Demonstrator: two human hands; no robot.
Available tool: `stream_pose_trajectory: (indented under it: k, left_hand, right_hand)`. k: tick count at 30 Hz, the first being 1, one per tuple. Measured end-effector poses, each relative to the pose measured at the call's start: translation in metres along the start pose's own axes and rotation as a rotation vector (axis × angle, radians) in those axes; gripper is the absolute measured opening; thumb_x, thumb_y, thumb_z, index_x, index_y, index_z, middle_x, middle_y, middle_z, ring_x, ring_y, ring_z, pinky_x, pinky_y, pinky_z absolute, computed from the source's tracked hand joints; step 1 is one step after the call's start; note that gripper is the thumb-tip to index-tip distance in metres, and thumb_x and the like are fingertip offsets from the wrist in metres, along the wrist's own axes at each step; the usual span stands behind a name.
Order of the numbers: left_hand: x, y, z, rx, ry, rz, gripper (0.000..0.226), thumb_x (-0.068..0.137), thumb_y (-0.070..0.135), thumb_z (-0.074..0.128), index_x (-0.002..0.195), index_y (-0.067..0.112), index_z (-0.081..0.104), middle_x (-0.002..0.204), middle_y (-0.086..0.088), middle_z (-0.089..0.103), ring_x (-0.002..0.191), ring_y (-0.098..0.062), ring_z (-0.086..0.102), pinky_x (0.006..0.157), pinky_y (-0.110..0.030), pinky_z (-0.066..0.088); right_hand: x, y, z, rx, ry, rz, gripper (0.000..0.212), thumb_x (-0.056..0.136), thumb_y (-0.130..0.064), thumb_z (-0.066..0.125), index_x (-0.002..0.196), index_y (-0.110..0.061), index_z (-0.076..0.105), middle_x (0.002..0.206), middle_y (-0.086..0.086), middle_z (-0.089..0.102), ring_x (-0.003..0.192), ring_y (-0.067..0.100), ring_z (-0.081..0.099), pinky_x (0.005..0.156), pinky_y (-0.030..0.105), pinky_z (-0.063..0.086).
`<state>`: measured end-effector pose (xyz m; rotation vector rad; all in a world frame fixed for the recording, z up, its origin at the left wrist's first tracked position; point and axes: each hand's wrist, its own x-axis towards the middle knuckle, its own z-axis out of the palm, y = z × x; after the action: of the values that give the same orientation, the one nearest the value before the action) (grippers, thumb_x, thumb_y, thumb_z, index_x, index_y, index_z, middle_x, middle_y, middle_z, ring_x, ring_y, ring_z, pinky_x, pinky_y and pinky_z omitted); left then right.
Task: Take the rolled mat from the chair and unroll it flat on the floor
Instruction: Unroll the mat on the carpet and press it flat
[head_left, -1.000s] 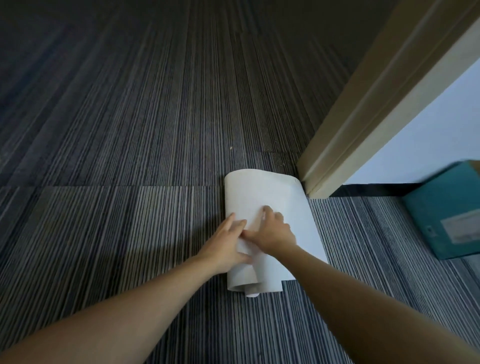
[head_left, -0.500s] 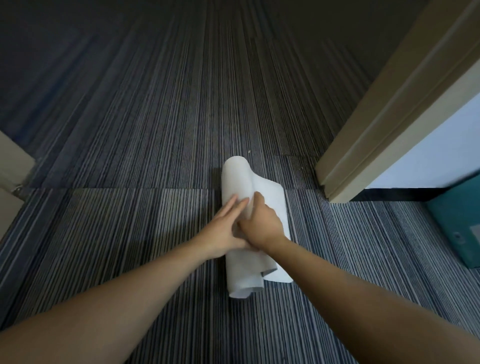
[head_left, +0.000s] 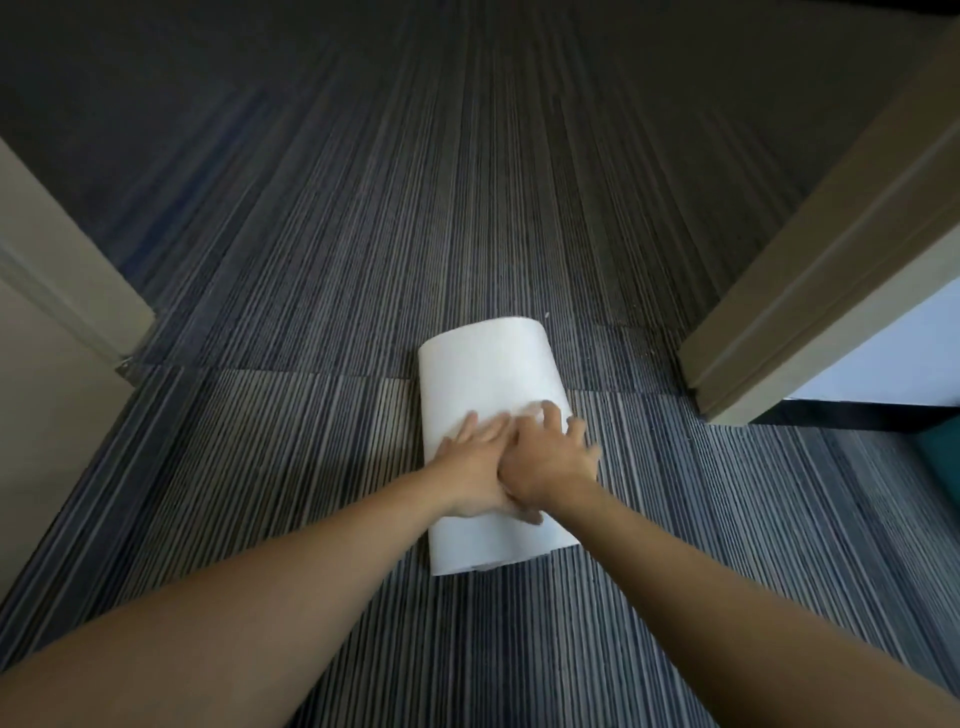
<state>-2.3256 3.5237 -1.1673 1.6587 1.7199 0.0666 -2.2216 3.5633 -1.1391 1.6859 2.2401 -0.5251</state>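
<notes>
The left hand (head_left: 475, 467) lies flat with fingers together on the white mat (head_left: 491, 395), while the right hand (head_left: 553, 457) presses beside it, fingers spread and touching it. A second ago more sheet lay open to the right — now it looks curled back on the striped floor (head_left: 311, 467), so unrolling seems barely begun.

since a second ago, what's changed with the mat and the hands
The white mat now shows wider than half a second ago, its loose edge pushed out to the right by the right hand, whose fingers are spread. The left hand presses flat beside it. The view swung, so the teal box is nearly out of sight. Both hands stay on the mat, which is still partly curled on the carpet.
</notes>
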Motion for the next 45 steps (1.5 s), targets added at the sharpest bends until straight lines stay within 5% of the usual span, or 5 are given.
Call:
stream_pose_trajectory:
  k: [9, 20, 25, 31, 45]
  left_hand:
    - [-0.011, -0.025, 0.034, 0.294, 0.02, -0.069, 0.141, 0.053, 0.073, 0.074, 0.146, 0.034, -0.025, 0.147, -0.003, -0.047, 0.132, -0.031, -0.045, 0.115, -0.057, -0.011]
    - [-0.02, -0.038, 0.015, 0.156, -0.062, -0.051, 0.116, 0.063, 0.066, 0.072, 0.152, 0.037, 0.003, 0.16, -0.003, -0.022, 0.143, -0.029, -0.028, 0.117, -0.047, -0.001]
    - [-0.016, -0.048, 0.006, -0.459, 0.321, -0.198, 0.082, 0.074, 0.043, 0.078, 0.144, 0.027, 0.039, 0.159, -0.001, 0.01, 0.146, -0.025, 0.009, 0.118, -0.04, 0.016]
    - [-0.009, -0.045, 0.016, -0.847, 0.391, -0.446, 0.096, 0.075, 0.018, 0.078, 0.151, 0.026, 0.021, 0.142, -0.004, 0.048, 0.121, -0.025, 0.052, 0.099, -0.037, 0.045]
    - [-0.01, 0.062, -0.101, 0.238, 0.393, -0.607, 0.084, 0.08, 0.036, 0.065, 0.148, 0.02, 0.018, 0.152, -0.013, 0.008, 0.131, -0.036, 0.02, 0.095, -0.049, 0.03]
  right_hand:
    - [0.018, 0.033, 0.023, 0.172, -0.107, -0.151, 0.088, 0.078, -0.057, 0.068, 0.149, -0.03, 0.024, 0.163, -0.006, 0.004, 0.148, 0.032, 0.006, 0.111, 0.06, 0.027]
    - [0.027, 0.035, 0.026, 0.069, -0.012, -0.068, 0.104, 0.069, -0.074, 0.063, 0.15, -0.034, 0.011, 0.163, -0.001, -0.001, 0.148, 0.034, 0.004, 0.111, 0.063, 0.022]
    - [0.031, 0.06, 0.024, 0.583, -0.077, 0.165, 0.109, 0.064, -0.062, 0.077, 0.149, -0.021, 0.022, 0.143, 0.009, 0.044, 0.124, 0.032, 0.05, 0.104, 0.049, 0.043]
    - [0.023, 0.048, 0.013, 0.533, 0.047, 0.138, 0.098, 0.067, -0.053, 0.079, 0.144, -0.021, 0.027, 0.135, 0.007, 0.042, 0.116, 0.031, 0.051, 0.095, 0.047, 0.047]
    - [-0.003, -0.011, -0.087, -0.218, 0.307, 0.06, 0.083, 0.085, -0.055, 0.057, 0.143, -0.003, 0.026, 0.136, 0.011, 0.033, 0.116, 0.033, 0.042, 0.071, 0.043, 0.034]
